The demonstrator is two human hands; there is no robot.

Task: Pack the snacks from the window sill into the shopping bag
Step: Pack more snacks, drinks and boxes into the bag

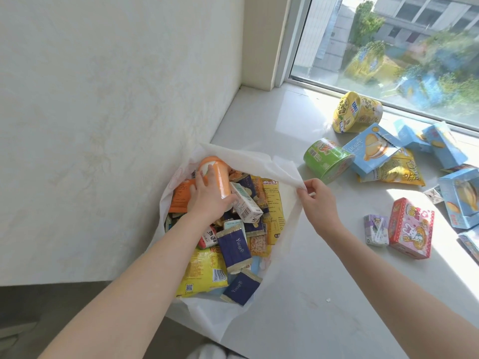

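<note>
- Orange cup [220, 177], gripped by left hand [207, 196], tops the full shopping bag [243, 158] at the window sill's [311, 294] left edge; wedge it low
- Right hand [320, 203] pinches the bag's rim; hold it wide

This looks like a room in a flat or house, on an upper floor. A broad, pale stone window sill [298, 268] runs under a metal-framed window [388, 47], deep enough to serve as a shelf. Through the glass, seen from above, stand buildings [414, 11] and treetops [368, 20]. The wall [103, 99] beside the sill has a cream, faintly patterned finish, and a grey floor [39, 307] shows below. Packaged snacks lie loose on the sill: a yellow tub [355, 112], a green tub [326, 159], a blue biscuit box [373, 151], a pink box [412, 229], a small drink carton [375, 230]. A white shopping bag [261, 161] holding packets and an orange cup [219, 174] sits at the sill's left edge.
</note>
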